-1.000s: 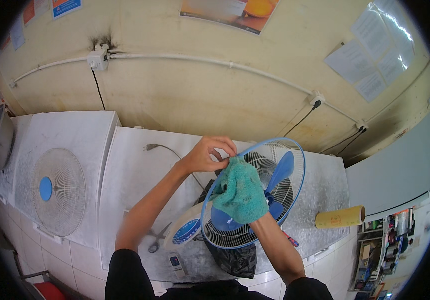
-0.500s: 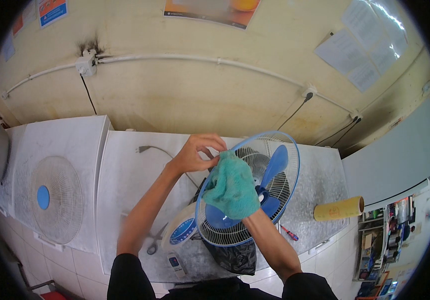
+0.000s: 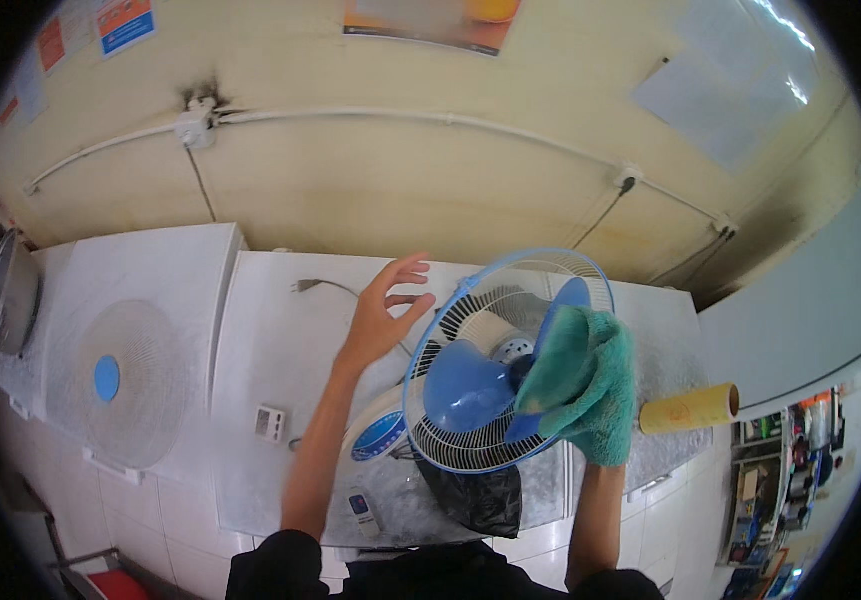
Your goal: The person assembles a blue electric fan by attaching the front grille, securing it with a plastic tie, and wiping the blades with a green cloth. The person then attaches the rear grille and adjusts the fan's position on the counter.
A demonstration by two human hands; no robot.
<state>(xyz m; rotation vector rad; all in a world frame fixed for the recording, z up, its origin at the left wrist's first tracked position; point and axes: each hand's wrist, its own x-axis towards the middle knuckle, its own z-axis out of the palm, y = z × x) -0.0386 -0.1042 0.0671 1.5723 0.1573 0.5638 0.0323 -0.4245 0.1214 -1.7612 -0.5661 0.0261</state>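
A fan with blue blades [image 3: 471, 388] stands on the white worktop, its front grille off and its blue-rimmed rear grille [image 3: 456, 462] behind the blades. A teal terry cloth [image 3: 591, 380] covers my right hand [image 3: 601, 450] and lies against the right-hand blade. The fingers of that hand are hidden under the cloth's folds. To the left of the fan, my left hand [image 3: 389, 308] is raised with its fingers apart and nothing in them, just short of the rim.
The front grille [image 3: 166, 400] with a blue centre lies on the left white surface. Near the fan are a remote control [image 3: 363, 512], a small white device [image 3: 270, 423], a black plastic bag [image 3: 486, 500], a plug [image 3: 303, 286] and a yellow roll [image 3: 689, 408]. A metal pot [image 3: 11, 295] stands far left.
My right hand has moved right with the cloth, from the grille's left part to the right-hand blade. The left hand has let go of the cloth and opened. The blades have turned.
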